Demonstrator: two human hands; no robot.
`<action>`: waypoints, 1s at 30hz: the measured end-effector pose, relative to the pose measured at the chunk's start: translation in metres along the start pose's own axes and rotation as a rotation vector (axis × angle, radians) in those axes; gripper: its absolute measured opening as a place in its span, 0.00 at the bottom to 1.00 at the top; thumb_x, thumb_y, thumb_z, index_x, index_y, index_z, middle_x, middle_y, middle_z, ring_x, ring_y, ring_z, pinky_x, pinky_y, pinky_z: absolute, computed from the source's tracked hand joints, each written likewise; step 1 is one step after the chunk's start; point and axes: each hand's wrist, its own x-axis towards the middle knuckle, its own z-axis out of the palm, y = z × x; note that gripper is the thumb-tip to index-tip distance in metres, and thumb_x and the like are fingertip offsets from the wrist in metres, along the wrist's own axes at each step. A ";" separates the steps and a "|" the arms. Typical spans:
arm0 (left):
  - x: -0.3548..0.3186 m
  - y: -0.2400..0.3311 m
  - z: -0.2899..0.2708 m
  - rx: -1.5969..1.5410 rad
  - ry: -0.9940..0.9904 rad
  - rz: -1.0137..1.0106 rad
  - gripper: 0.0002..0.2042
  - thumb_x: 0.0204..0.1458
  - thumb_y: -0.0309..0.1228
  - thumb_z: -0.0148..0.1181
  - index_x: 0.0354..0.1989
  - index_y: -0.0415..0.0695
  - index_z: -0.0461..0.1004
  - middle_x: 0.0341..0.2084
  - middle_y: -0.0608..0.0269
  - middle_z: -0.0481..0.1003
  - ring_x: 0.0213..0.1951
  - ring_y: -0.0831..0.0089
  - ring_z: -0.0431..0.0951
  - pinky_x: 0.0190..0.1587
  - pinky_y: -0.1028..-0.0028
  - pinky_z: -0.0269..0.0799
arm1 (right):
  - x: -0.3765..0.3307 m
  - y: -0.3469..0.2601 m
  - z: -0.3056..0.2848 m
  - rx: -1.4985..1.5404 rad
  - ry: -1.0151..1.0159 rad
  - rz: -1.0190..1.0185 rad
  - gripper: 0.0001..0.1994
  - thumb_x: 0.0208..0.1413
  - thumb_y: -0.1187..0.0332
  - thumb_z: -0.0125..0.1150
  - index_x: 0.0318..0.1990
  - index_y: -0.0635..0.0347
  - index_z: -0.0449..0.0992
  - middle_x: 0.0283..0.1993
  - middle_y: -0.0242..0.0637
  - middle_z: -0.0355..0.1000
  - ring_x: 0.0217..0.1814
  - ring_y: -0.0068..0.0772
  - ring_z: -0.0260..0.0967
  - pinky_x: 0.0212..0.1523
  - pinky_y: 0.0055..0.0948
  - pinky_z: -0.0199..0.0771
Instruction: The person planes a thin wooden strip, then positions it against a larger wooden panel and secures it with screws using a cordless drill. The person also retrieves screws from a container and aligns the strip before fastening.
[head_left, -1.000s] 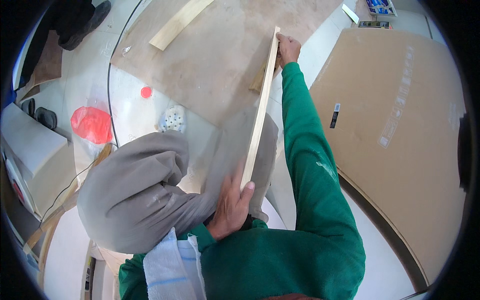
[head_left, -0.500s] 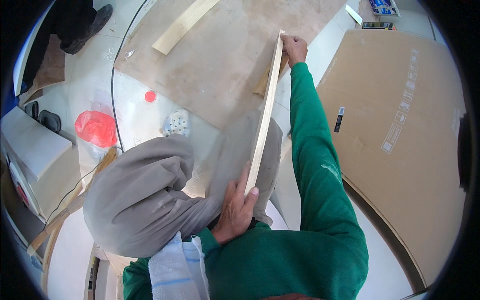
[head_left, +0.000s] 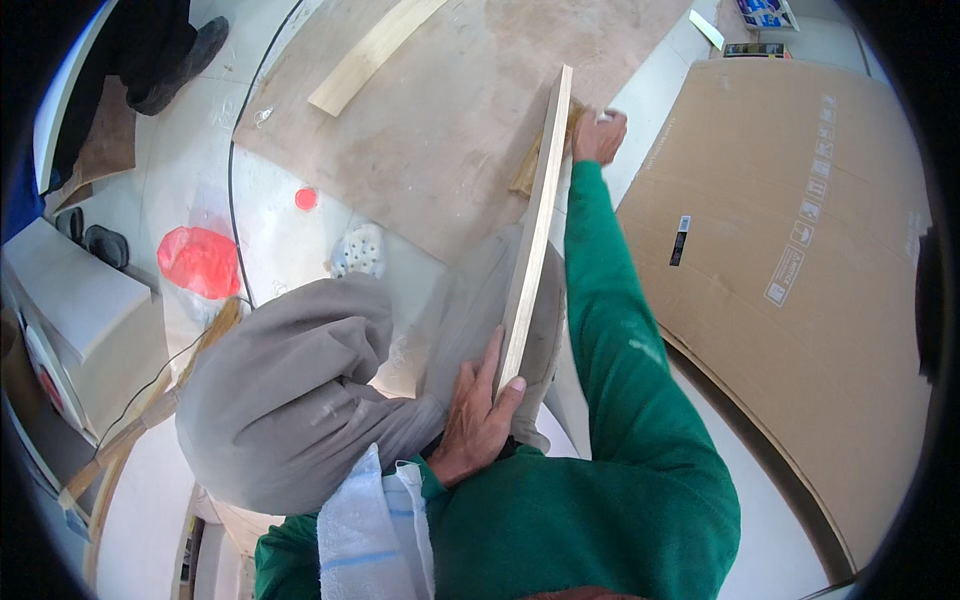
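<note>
A long pale wooden board (head_left: 535,230) stands on its edge, running from my lap out over the floor. My left hand (head_left: 478,415) grips its near end, thumb on the edge. At its far end my right hand (head_left: 598,135), arm stretched out in a green sleeve, holds a small piece against the board; what the piece is I cannot tell. The board's far end rests by a small wooden block (head_left: 530,170) on a large brown plywood sheet (head_left: 450,90). My knees in grey trousers (head_left: 290,390) lie under the board.
A flat cardboard sheet (head_left: 800,250) lies on the right. A pale wood strip (head_left: 375,55) lies on the plywood. A red plastic bag (head_left: 200,260), a red cap (head_left: 305,198), a white perforated shoe (head_left: 358,250) and a black cable (head_left: 235,180) sit left. A white cloth (head_left: 375,530) hangs at my chest.
My right hand has stayed at the board's far end with small shifts. My left hand keeps its grip on the near end. The view has tilted slightly.
</note>
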 end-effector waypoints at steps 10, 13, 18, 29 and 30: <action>0.007 -0.004 0.008 0.067 0.038 0.061 0.37 0.79 0.48 0.46 0.87 0.39 0.47 0.61 0.26 0.67 0.62 0.35 0.69 0.73 0.50 0.60 | -0.073 0.014 -0.032 -0.323 -0.314 -0.186 0.48 0.57 0.42 0.77 0.76 0.61 0.63 0.66 0.56 0.68 0.63 0.71 0.77 0.58 0.67 0.79; 0.009 -0.011 0.012 0.033 0.030 0.072 0.38 0.80 0.50 0.43 0.87 0.36 0.47 0.67 0.22 0.64 0.67 0.33 0.67 0.76 0.49 0.57 | -0.084 0.017 -0.030 -0.323 -0.370 -0.229 0.46 0.55 0.42 0.78 0.71 0.63 0.65 0.65 0.57 0.68 0.59 0.74 0.79 0.58 0.66 0.79; 0.013 -0.014 0.012 0.038 0.042 0.152 0.38 0.81 0.51 0.41 0.86 0.35 0.46 0.71 0.24 0.63 0.70 0.34 0.65 0.78 0.49 0.56 | -0.070 0.034 -0.018 -0.224 -0.353 -0.113 0.45 0.54 0.44 0.81 0.69 0.65 0.68 0.59 0.53 0.76 0.60 0.64 0.81 0.61 0.60 0.80; 0.012 -0.009 0.010 0.096 0.006 0.057 0.39 0.80 0.53 0.41 0.88 0.39 0.43 0.65 0.27 0.64 0.65 0.36 0.68 0.75 0.50 0.59 | -0.079 -0.041 -0.098 0.239 -0.387 -0.083 0.42 0.66 0.42 0.71 0.77 0.59 0.64 0.60 0.58 0.82 0.60 0.59 0.83 0.63 0.50 0.80; 0.013 -0.009 0.010 0.098 0.009 0.069 0.39 0.80 0.53 0.41 0.88 0.39 0.43 0.65 0.28 0.64 0.64 0.37 0.69 0.75 0.50 0.60 | -0.078 -0.049 -0.102 0.162 -0.402 -0.083 0.43 0.66 0.41 0.70 0.78 0.57 0.62 0.60 0.61 0.82 0.62 0.63 0.82 0.64 0.52 0.80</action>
